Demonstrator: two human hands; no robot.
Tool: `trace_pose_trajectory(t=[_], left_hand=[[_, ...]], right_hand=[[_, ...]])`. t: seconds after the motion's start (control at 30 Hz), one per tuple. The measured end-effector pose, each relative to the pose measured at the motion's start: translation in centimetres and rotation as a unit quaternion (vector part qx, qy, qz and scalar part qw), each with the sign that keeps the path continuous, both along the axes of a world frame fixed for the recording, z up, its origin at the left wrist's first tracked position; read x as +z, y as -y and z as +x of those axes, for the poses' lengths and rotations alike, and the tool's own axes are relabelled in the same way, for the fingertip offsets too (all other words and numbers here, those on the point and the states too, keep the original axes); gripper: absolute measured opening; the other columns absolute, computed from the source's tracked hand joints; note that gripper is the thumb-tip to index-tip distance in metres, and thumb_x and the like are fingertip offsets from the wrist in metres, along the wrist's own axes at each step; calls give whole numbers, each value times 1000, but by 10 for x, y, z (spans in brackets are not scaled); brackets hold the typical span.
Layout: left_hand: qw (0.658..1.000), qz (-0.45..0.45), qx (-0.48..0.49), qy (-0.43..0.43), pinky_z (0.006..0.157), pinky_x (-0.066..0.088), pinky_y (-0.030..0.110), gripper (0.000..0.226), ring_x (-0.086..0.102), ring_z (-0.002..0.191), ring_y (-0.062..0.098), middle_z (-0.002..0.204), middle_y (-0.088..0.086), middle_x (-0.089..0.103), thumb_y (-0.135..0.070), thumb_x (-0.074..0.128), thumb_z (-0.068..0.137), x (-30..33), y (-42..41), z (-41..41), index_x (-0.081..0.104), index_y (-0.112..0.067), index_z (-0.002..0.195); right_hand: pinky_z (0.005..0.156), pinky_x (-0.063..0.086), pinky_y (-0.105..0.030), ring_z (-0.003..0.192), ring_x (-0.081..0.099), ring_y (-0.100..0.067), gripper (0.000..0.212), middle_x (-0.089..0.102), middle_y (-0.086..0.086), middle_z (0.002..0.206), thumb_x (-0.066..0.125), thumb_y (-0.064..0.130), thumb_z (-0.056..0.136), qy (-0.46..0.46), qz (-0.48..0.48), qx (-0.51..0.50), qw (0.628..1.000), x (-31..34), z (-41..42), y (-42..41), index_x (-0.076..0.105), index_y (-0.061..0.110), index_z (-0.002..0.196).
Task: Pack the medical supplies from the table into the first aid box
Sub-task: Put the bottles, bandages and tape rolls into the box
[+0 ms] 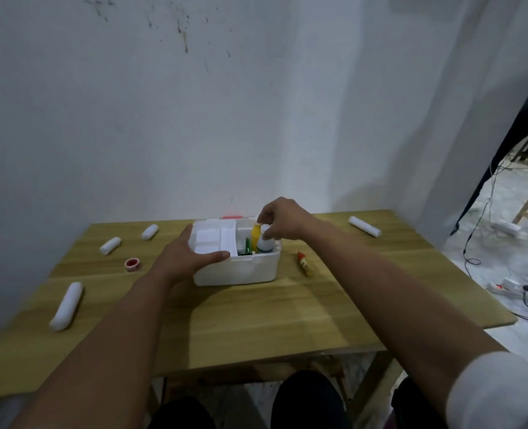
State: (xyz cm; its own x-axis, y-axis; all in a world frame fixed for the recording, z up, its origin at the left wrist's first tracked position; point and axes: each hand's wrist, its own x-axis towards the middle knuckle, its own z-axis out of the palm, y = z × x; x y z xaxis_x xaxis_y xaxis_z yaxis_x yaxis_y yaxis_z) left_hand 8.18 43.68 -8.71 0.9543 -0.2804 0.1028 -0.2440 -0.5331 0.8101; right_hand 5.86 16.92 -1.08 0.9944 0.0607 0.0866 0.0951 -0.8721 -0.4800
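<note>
Head view: wooden table point(256, 320), white wall point(194, 119); right fingers point(268, 232) pinch bottle point(265, 241), left fingers point(216, 257) spread.

Both forearms are bare from wrist to elbow. A white sleeve point(501, 394) covers the right upper arm, ending well back from the fingers point(267, 233). Dark trousers point(309, 400) cover both knees. The left hand point(179, 258) wears no ring or watch.
</note>
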Motion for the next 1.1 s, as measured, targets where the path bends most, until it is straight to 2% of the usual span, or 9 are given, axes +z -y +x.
trace_pose_trajectory(t=[0.13, 0.27, 0.4, 0.5, 0.63, 0.77, 0.93, 1.03, 1.1], left_hand=[[1000, 2, 2, -3, 84, 49, 36, 101, 51, 118, 16, 142, -10, 55, -69, 86, 63, 0, 0, 0, 40, -43, 149], [1000, 3, 2, -3, 86, 51, 37, 90, 51, 116, 14, 133, -17, 54, -70, 86, 63, 1, 0, -2, 39, -53, 138], [1000, 5, 9, 0, 93, 56, 45, 89, 54, 117, 16, 130, -18, 55, -71, 86, 61, 0, 0, -2, 42, -52, 136], [1000, 2, 16, -10, 93, 57, 49, 95, 56, 118, 17, 132, -18, 57, -71, 87, 60, 1, 1, -1, 46, -46, 142], [1000, -19, 19, -11, 94, 56, 49, 88, 56, 118, 17, 130, -18, 57, -65, 89, 62, 3, 2, -5, 48, -48, 137], [1000, -10, 17, -12, 95, 55, 51, 90, 55, 119, 19, 131, -15, 56, -67, 88, 62, 3, 3, -6, 47, -45, 140], [1000, 6, 16, -13, 94, 56, 53, 105, 54, 122, 22, 140, -10, 57, -77, 85, 56, 2, 1, -3, 43, -43, 147], [999, 41, 7, -13, 93, 56, 53, 110, 54, 124, 23, 144, -9, 55, -83, 81, 55, 4, -1, 2, 40, -44, 149], [999, 53, 1, -10, 92, 57, 52, 109, 54, 123, 22, 144, -10, 55, -84, 80, 56, 5, -2, 3, 39, -46, 150]], right_hand=[[69, 65, -32, 90, 73, -20, 38, 73, -1, 96, 88, 9, 75, 7, 57, -5, 998, 2, -3, 5, 75, 8, 111], [67, 65, -37, 89, 73, -15, 34, 76, 2, 97, 87, 28, 78, 37, 113, -31, 992, 4, -6, 26, 77, 12, 107], [79, 63, -39, 83, 70, -13, 22, 77, 3, 96, 79, 34, 83, 88, 62, -116, 987, 2, -11, 67, 80, 17, 97], [71, 64, -39, 82, 72, -22, 22, 76, -6, 95, 81, 27, 83, -3, 5, -182, 983, -1, -24, 104, 78, 12, 99], [76, 64, -46, 87, 73, -28, 58, 75, -15, 104, 93, 34, 71, -178, -73, -235, 953, -5, -47, 137, 69, 4, 114], [89, 60, -48, 88, 75, -22, 116, 78, -1, 97, 98, 55, 49, -351, -155, -249, 889, -10, -65, 147, 44, 18, 145], [105, 48, -43, 95, 71, -13, 68, 79, 7, 96, 90, 50, 68, -477, -255, -235, 808, -25, -69, 139, 68, 16, 123], [93, 54, -41, 105, 71, -20, 59, 77, -1, 100, 86, 31, 79, -455, -201, -245, 832, -37, -57, 149, 65, 8, 129], [90, 53, -39, 105, 68, -20, 72, 74, -3, 109, 83, 26, 80, -394, -159, -273, 863, -37, -44, 159, 53, 9, 143]])
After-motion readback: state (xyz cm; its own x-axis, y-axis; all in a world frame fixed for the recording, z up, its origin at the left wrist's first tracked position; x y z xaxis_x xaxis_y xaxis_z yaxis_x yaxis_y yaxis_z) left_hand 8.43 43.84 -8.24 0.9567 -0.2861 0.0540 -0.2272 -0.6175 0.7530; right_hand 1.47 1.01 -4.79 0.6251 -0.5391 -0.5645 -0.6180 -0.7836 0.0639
